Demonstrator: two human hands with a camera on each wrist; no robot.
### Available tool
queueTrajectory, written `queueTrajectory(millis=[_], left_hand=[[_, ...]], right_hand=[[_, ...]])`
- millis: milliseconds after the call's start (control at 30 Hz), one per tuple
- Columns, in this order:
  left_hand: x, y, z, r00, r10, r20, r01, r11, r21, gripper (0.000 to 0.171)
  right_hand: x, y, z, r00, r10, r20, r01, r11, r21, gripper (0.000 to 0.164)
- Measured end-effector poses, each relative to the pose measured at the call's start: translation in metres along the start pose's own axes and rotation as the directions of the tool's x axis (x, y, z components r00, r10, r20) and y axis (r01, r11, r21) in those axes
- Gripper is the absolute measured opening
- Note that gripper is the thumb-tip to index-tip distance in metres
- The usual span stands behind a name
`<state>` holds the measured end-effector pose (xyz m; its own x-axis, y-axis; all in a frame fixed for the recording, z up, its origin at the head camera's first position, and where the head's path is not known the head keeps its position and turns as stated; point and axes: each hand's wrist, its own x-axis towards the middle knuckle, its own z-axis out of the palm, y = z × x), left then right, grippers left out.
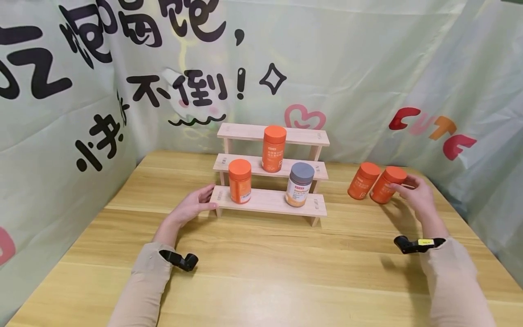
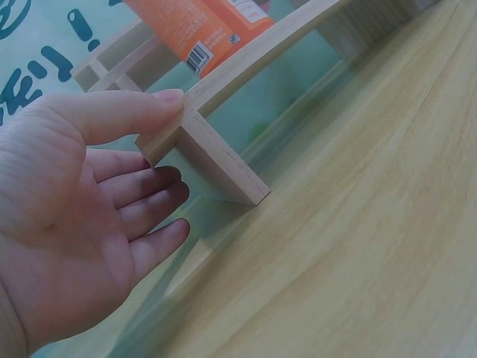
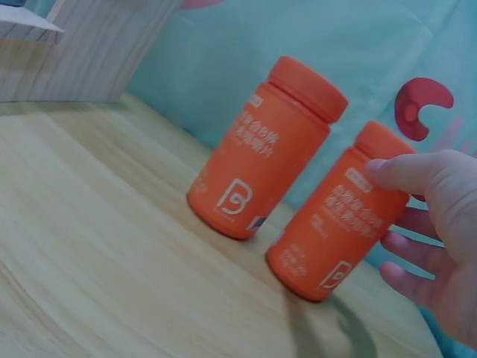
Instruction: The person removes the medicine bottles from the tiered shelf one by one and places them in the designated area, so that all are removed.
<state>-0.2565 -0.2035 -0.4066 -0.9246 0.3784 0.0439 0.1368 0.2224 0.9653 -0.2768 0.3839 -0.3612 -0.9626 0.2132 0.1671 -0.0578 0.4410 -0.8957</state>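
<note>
A three-step wooden display stand (image 1: 269, 206) stands on the table. My left hand (image 1: 193, 205) holds the left end of its lowest step; in the left wrist view the thumb (image 2: 141, 112) lies on the board's edge and the fingers are below and behind it. Toward the right, my right hand (image 1: 417, 196) grips an orange pill bottle (image 1: 384, 188), thumb on its front near the lid, fingers behind. That bottle is upright on the table. Close to its left stands a second orange bottle (image 3: 261, 149), also upright with its lid on.
On the lowest step are an orange bottle (image 1: 240, 181) at left and a grey-lidded bottle (image 1: 299, 186) at right. Another orange bottle (image 1: 273, 150) stands on the middle step. A printed cloth (image 1: 351, 68) hangs behind the wooden table (image 1: 261, 272).
</note>
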Motion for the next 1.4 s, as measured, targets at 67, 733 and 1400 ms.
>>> queueTrajectory(millis=[67, 733, 1400], left_hand=[[0.000, 0.000, 0.000, 1.000, 0.002, 0.000, -0.002, 1.000, -0.003, 0.075], [0.001, -0.001, 0.001, 1.000, 0.002, 0.013, -0.002, 1.000, -0.021, 0.077], [0.000, -0.001, 0.001, 1.000, 0.011, 0.005, -0.011, 1.000, -0.002, 0.075]], right_hand=[[-0.002, -0.004, -0.005, 1.000, -0.018, -0.001, 0.018, 0.999, 0.042, 0.029], [0.001, -0.059, -0.023, 0.999, -0.015, 0.052, 0.015, 1.000, -0.012, 0.061], [0.010, -0.129, 0.021, 0.967, -0.151, 0.206, 0.160, 0.987, -0.026, 0.069]])
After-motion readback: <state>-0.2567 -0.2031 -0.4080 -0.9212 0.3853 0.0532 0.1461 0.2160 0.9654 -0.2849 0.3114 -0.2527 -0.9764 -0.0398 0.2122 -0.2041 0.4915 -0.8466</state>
